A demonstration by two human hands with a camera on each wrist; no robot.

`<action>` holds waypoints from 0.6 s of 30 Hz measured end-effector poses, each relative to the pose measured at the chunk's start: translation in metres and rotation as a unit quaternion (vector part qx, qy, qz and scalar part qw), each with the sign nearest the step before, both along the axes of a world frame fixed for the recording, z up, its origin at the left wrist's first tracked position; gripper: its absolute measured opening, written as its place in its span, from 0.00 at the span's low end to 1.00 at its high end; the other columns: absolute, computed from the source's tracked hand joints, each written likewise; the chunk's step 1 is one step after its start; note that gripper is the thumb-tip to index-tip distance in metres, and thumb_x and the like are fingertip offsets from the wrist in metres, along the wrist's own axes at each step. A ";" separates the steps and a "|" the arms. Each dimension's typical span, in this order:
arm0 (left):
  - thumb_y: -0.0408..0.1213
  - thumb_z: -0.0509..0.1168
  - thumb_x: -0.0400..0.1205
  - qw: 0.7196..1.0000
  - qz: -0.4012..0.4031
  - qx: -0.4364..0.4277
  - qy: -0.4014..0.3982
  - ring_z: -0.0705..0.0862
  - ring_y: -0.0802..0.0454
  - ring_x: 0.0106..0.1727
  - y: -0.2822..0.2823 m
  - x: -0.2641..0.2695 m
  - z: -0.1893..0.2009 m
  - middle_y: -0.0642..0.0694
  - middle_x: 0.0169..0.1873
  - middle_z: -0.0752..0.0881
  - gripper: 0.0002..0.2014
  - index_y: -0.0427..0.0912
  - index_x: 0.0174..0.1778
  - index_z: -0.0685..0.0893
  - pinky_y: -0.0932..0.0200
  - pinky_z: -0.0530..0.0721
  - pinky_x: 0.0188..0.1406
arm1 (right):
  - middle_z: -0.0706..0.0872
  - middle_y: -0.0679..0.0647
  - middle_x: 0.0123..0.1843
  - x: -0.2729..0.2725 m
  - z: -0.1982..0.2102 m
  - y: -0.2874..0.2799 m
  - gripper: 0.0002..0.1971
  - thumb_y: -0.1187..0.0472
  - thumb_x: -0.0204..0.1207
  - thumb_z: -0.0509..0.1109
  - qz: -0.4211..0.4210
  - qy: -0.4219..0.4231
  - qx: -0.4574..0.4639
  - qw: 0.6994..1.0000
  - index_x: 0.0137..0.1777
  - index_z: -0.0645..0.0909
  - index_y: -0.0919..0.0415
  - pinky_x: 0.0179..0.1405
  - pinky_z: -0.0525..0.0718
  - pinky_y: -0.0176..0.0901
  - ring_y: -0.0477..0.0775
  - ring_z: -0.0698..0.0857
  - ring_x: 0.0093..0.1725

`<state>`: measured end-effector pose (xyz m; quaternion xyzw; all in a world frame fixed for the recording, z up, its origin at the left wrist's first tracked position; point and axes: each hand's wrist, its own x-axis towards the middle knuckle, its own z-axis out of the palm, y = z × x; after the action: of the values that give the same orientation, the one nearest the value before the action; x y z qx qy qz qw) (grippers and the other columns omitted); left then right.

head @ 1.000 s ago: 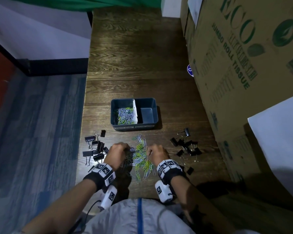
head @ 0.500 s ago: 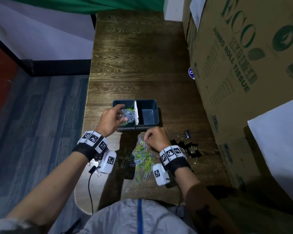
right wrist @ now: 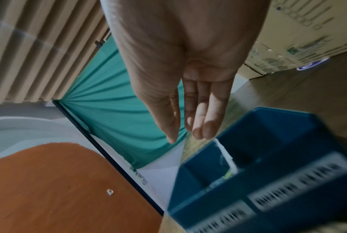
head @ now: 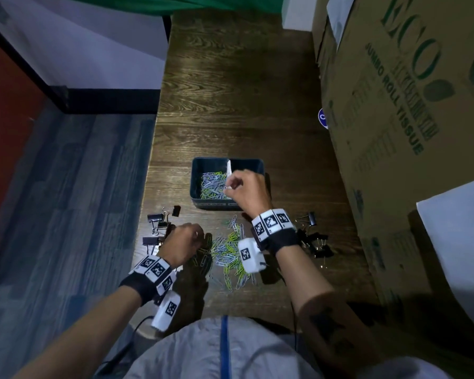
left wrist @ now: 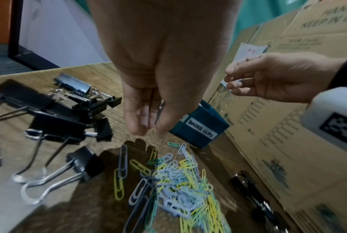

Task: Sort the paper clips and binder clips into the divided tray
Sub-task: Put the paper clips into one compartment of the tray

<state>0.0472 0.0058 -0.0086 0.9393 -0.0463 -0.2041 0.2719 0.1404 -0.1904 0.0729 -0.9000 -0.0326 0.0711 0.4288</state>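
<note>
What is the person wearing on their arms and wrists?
Both forearms are bare, with no sleeves. Each wrist has a black band topped with white squares printed with black-and-white checker-like codes. A small white box with the same kind of code hangs under each wrist; the left one has a thin dark cable trailing from it. The right forearm carries dark marks.

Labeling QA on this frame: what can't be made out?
- Head view: right compartment of the tray is hidden by the right hand.
- Right wrist view: tray labels are motion-blurred and unreadable.
- Left wrist view: left hand's fingertips blurred; any paper clip held can't be told.
</note>
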 end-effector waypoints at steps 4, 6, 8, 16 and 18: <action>0.31 0.74 0.74 0.998 -0.022 0.021 0.054 0.84 0.44 0.49 -0.004 -0.013 -0.013 0.42 0.49 0.86 0.15 0.40 0.56 0.84 0.56 0.80 0.48 | 0.88 0.51 0.43 -0.041 -0.047 -0.023 0.06 0.70 0.72 0.78 0.062 0.116 -0.092 0.987 0.41 0.86 0.59 0.49 0.87 0.42 0.48 0.87 0.43; 0.36 0.75 0.72 0.995 -0.029 0.036 0.083 0.84 0.43 0.54 -0.008 -0.018 -0.019 0.42 0.52 0.85 0.20 0.41 0.59 0.82 0.53 0.82 0.54 | 0.87 0.53 0.44 -0.060 -0.065 -0.036 0.08 0.66 0.70 0.81 0.095 0.222 -0.174 0.955 0.40 0.83 0.59 0.52 0.90 0.50 0.53 0.88 0.45; 0.39 0.75 0.71 0.991 -0.039 0.067 0.107 0.82 0.40 0.57 -0.013 -0.021 -0.024 0.41 0.55 0.82 0.24 0.41 0.61 0.77 0.49 0.82 0.55 | 0.86 0.54 0.45 -0.078 -0.076 -0.046 0.13 0.61 0.66 0.84 0.143 0.303 -0.252 0.908 0.42 0.81 0.59 0.51 0.89 0.55 0.57 0.88 0.47; 0.32 0.69 0.76 0.992 -0.043 0.054 0.102 0.82 0.36 0.57 -0.036 -0.027 -0.034 0.37 0.57 0.81 0.21 0.39 0.64 0.72 0.48 0.79 0.54 | 0.86 0.55 0.45 -0.111 -0.102 -0.038 0.18 0.64 0.65 0.84 0.159 0.267 -0.268 0.912 0.37 0.74 0.53 0.49 0.87 0.50 0.59 0.87 0.46; 0.32 0.72 0.75 0.994 -0.024 0.019 0.104 0.83 0.38 0.57 -0.040 -0.027 -0.036 0.38 0.55 0.83 0.20 0.41 0.60 0.75 0.53 0.78 0.51 | 0.85 0.52 0.44 -0.113 -0.105 -0.035 0.19 0.64 0.68 0.82 0.121 0.246 -0.220 0.936 0.35 0.71 0.51 0.49 0.87 0.50 0.57 0.86 0.45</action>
<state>0.0198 -0.0342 -0.0450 0.9167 -0.0367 -0.3078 0.2523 0.0274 -0.2257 -0.0323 -0.9155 -0.0180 0.3468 0.2032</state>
